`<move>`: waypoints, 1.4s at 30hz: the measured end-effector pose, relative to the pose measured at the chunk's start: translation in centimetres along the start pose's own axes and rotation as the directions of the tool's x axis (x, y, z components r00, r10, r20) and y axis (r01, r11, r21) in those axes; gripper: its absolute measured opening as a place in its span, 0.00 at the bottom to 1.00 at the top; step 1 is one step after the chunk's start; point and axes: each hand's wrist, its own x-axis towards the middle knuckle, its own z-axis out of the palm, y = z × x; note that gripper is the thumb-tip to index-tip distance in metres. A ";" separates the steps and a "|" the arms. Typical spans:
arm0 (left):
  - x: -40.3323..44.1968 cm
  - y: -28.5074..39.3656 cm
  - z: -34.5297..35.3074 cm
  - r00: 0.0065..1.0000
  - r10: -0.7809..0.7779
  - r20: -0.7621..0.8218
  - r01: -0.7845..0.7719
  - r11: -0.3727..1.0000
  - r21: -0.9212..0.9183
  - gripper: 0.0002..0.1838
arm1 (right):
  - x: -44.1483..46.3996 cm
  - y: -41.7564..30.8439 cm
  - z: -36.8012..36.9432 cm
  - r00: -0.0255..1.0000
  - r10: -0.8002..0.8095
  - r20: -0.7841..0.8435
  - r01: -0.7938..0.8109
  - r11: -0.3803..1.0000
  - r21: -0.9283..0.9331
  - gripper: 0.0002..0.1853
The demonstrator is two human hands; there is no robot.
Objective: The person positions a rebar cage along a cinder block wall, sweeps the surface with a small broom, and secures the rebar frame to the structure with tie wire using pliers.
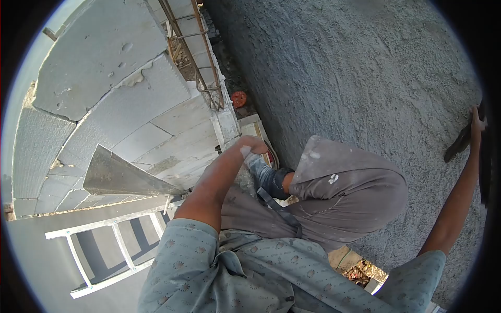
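My right hand point(477, 127) is at the far right, at the end of an outstretched arm, with its fingers closed around a dark plastering float point(484, 156). The float shows nearly edge-on, against the rough grey plaster point(365, 78), and the dark view border cuts it off. My left hand point(253, 144) is bent down by the end of the block wall point(227, 125), just above a dark shoe point(279, 182). Its fingers are mostly hidden, so I cannot tell whether they grip anything. A tapered grey metal blade point(128, 175) points toward my left forearm, which hides its narrow end.
A pale metal ladder point(122, 245) is at lower left. Rusty rebar point(201, 62) rises from a gap in the block wall. A round orange object point(239, 99) lies between wall and plaster. Rubble point(360, 274) shows below my raised knee point(355, 182).
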 end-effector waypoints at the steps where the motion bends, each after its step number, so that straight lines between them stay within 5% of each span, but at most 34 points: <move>1: 0.1 -0.2 -0.2 0.999 0.005 0.034 -0.004 0.999 -0.037 0.27 | -0.4 -1.4 -0.8 1.000 0.018 0.003 -0.018 0.999 0.035 0.19; 4: -0.3 0.9 -0.7 0.983 -0.173 0.060 0.178 0.980 -0.093 0.29 | -1.8 -5.7 -3.6 0.996 0.089 0.022 -0.091 0.987 0.135 0.22; 13: -4.2 3.4 -2.7 0.976 -0.192 0.102 0.191 0.981 0.014 0.35 | -3.9 -14.2 -8.3 0.981 0.187 0.053 -0.194 0.962 0.192 0.31; 16: -3.1 2.9 -1.4 0.980 -0.194 -0.051 0.196 0.980 0.032 0.23 | -4.1 -15.6 -9.2 0.978 0.202 0.051 -0.208 0.958 0.199 0.34; 19: -4.0 2.6 -1.7 0.964 -0.263 0.048 0.263 0.965 0.004 0.36 | -4.5 -16.9 -10.0 0.974 0.219 0.065 -0.228 0.950 0.214 0.38; 22: -4.9 3.1 -2.6 0.974 -0.208 0.091 0.207 0.978 0.021 0.37 | -4.2 -16.0 -9.2 0.978 0.205 0.028 -0.206 0.956 0.209 0.38; 31: -5.9 -0.1 -1.4 0.964 -0.220 0.148 0.262 0.871 -0.415 0.43 | -4.1 -15.7 -9.1 0.972 0.233 0.027 -0.234 0.960 0.154 0.40; 34: -6.4 0.4 -1.5 0.934 -0.354 -0.044 0.313 0.873 -0.375 0.41 | -4.4 -16.1 -9.7 0.965 0.258 0.048 -0.262 0.951 0.163 0.40; 37: -9.8 0.7 -4.6 0.731 -0.634 -0.252 0.346 0.663 -0.664 0.36 | -4.7 -16.9 -10.0 0.953 0.294 0.078 -0.304 0.935 0.183 0.40; 40: -12.6 -1.2 -3.7 0.558 -0.658 -0.505 0.014 0.616 -0.788 0.29 | -4.2 -16.0 -9.4 0.968 0.250 0.037 -0.253 0.954 0.159 0.39; 42: -10.9 -1.6 0.8 0.350 -0.656 -0.669 0.017 0.718 -0.696 0.27 | -3.8 -14.3 -8.2 0.978 0.209 -0.016 -0.205 0.971 0.123 0.40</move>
